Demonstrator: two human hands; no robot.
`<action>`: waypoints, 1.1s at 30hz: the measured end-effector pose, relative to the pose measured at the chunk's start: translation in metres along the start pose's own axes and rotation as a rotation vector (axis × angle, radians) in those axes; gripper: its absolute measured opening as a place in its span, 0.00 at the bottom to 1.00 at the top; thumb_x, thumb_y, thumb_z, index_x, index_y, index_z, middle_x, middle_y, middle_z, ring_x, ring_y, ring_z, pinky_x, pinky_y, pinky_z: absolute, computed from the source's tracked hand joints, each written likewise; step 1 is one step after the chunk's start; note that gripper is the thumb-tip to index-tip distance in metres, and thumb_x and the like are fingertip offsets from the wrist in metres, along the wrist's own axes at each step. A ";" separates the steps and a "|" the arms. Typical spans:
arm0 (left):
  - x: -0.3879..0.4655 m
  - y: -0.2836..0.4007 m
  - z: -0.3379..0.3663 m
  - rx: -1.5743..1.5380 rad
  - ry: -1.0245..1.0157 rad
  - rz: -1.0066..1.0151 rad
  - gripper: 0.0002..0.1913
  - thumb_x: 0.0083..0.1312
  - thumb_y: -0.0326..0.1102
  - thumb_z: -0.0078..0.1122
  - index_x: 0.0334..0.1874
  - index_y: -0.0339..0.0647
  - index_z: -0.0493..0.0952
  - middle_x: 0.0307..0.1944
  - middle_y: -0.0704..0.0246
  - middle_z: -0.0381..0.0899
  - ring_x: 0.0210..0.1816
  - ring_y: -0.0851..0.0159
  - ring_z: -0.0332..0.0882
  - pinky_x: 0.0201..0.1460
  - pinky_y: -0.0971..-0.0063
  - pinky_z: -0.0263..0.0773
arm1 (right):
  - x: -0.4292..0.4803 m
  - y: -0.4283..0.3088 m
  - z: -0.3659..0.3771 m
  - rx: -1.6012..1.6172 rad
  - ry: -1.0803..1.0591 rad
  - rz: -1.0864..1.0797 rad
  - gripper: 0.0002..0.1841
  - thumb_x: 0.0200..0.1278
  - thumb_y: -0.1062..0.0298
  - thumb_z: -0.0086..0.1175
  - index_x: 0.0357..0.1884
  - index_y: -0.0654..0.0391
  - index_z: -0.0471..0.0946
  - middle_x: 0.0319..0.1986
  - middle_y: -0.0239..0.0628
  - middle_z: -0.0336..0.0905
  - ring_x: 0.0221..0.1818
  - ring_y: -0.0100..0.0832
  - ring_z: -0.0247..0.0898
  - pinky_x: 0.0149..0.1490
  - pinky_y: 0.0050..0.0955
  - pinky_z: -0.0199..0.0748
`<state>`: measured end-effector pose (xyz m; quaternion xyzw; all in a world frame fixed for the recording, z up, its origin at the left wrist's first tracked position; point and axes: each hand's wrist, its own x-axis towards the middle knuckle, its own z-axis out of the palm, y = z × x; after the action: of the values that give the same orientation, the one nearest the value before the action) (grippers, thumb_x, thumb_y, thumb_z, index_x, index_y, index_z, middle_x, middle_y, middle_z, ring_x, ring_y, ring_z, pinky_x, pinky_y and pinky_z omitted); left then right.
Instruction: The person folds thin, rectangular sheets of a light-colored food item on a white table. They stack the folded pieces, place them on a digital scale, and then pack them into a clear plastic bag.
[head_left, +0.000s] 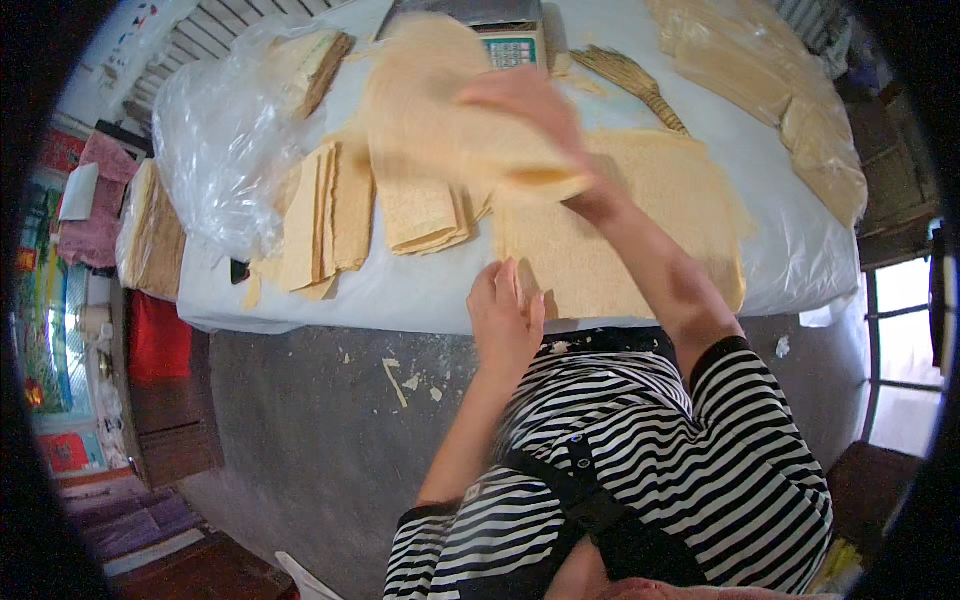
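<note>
My right hand (529, 105) grips a thin, pale yellow sheet (435, 97), blurred by motion, raised over the middle of the table. The sheet's material is not certain; it looks like tofu skin or coarse paper. Below, my left hand (506, 315) is at the table's front edge, fingers bent, beside the near left corner of a flat stack of similar sheets (622, 247). Whether it pinches anything cannot be told. Left of the stack lie a folded bundle (421, 217) and several more folded sheets (330, 217).
A digital scale (512, 51) stands at the back, near a straw hand brush (634, 81). Clear plastic bags (225, 142) cover the left side of the table, and bagged sheets (735, 75) lie at the back right. Another wrapped stack (154, 232) stands at the far left.
</note>
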<state>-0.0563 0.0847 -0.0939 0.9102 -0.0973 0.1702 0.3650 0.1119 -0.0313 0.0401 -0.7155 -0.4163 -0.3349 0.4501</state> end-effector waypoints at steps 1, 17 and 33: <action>-0.001 0.001 -0.003 0.063 0.016 -0.064 0.27 0.55 0.35 0.64 0.58 0.36 0.69 0.53 0.51 0.71 0.56 0.45 0.68 0.59 0.55 0.63 | -0.007 0.015 0.029 -0.028 -0.060 0.040 0.16 0.56 0.71 0.53 0.49 0.55 0.78 0.44 0.43 0.80 0.48 0.45 0.74 0.57 0.35 0.69; 0.041 -0.017 0.002 -0.204 -0.231 -0.390 0.08 0.58 0.32 0.60 0.34 0.33 0.78 0.27 0.57 0.81 0.29 0.57 0.81 0.36 0.69 0.74 | -0.169 -0.072 -0.036 -0.414 -0.821 0.451 0.22 0.49 0.63 0.63 0.44 0.63 0.71 0.38 0.45 0.72 0.47 0.46 0.66 0.54 0.38 0.67; 0.045 0.038 0.027 -0.541 -0.053 -0.392 0.26 0.57 0.25 0.61 0.56 0.32 0.60 0.39 0.61 0.76 0.35 0.69 0.77 0.37 0.77 0.74 | -0.167 -0.020 -0.037 0.065 -0.564 1.092 0.17 0.51 0.61 0.64 0.37 0.63 0.75 0.24 0.35 0.75 0.28 0.24 0.66 0.35 0.27 0.67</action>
<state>-0.0196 0.0360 -0.0712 0.7856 0.0284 0.0412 0.6167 0.0186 -0.1094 -0.0821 -0.8723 -0.1027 0.1588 0.4509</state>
